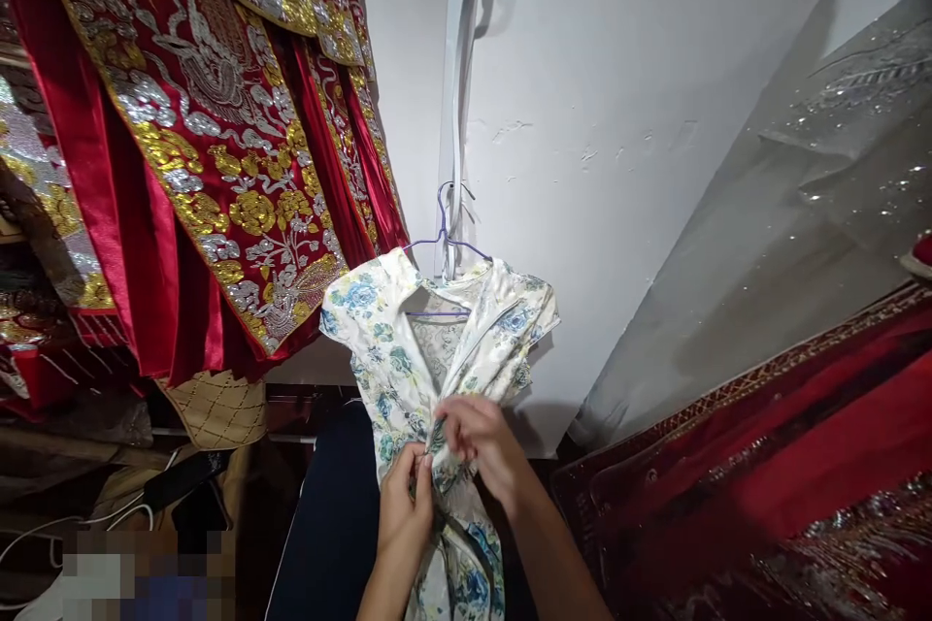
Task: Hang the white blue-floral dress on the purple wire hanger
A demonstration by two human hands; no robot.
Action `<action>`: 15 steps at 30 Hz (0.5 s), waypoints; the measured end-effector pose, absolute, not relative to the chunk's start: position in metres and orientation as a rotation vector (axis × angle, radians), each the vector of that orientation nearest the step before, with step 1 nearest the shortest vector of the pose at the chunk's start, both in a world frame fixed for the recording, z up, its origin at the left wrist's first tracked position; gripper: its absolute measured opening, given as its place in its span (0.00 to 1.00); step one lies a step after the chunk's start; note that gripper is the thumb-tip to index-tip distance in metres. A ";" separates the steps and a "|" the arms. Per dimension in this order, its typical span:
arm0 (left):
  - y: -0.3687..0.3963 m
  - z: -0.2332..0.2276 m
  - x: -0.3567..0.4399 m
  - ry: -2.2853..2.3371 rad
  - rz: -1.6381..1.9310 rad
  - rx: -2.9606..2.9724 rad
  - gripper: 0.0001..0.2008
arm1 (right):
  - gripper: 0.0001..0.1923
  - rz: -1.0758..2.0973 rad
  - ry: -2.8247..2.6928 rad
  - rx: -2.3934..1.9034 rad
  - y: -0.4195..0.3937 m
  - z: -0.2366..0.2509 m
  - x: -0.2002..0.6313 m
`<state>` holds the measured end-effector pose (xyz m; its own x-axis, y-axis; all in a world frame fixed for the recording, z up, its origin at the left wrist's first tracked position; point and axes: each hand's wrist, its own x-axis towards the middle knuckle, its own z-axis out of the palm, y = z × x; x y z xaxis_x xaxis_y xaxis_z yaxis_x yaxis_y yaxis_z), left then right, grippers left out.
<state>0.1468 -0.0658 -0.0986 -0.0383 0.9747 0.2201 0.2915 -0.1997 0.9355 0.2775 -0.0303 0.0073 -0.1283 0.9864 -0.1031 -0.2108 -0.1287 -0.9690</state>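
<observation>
Left hand (405,505) and right hand (477,441): both pinch the front of a floral dress (408,349). Dress hangs on a blue wire hanger (444,238) against the white wall (618,116). Red embroidered robes (204,136) beyond, left.

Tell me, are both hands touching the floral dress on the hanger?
Touching. The head view shows the left hand and right hand both pinching the front of the floral dress, with fabric bunched between their fingers. The dress hangs from a hanger.

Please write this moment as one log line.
left hand: pinches floral dress front | right hand: grips same spot | dress on blue hanger | red embroidered robes at left
</observation>
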 end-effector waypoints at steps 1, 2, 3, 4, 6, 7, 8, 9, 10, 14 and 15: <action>-0.062 -0.104 0.146 1.386 1.229 1.582 0.16 | 0.13 1.386 -1.081 -1.043 -0.018 0.027 0.281; -0.058 -0.108 0.146 1.396 1.183 1.606 0.16 | 0.14 1.334 -1.100 -1.030 -0.004 0.048 0.285; -0.054 -0.112 0.146 1.397 1.138 1.630 0.16 | 0.14 1.292 -1.109 -1.028 0.010 0.069 0.287; -0.051 -0.114 0.146 1.387 1.096 1.658 0.16 | 0.14 1.227 -1.130 -0.980 0.024 0.089 0.288; -0.044 -0.115 0.145 1.354 1.022 1.717 0.16 | 0.12 1.112 -1.150 -0.890 0.047 0.119 0.286; -0.040 -0.112 0.144 1.333 0.986 1.747 0.16 | 0.11 1.079 -1.161 -0.866 0.054 0.128 0.283; -0.036 -0.107 0.142 1.305 0.954 1.777 0.16 | 0.11 1.059 -1.179 -0.850 0.060 0.133 0.280; -0.032 -0.097 0.140 1.267 0.930 1.807 0.16 | 0.11 1.045 -1.210 -0.843 0.062 0.133 0.278; -0.028 -0.084 0.137 1.215 0.926 1.833 0.16 | 0.10 1.028 -1.247 -0.841 0.062 0.131 0.275; -0.003 0.001 0.122 1.035 1.248 1.855 0.14 | 0.09 0.947 -1.348 -0.855 0.050 0.116 0.272; 0.005 0.026 0.120 1.029 1.401 1.854 0.16 | 0.09 0.935 -1.360 -0.860 0.046 0.116 0.273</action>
<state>0.1197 0.0051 0.0265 0.1459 0.8503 0.5056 0.2278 -0.5263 0.8192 0.2726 0.0461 0.1158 -0.0109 0.9157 0.4016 -0.0470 0.4007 -0.9150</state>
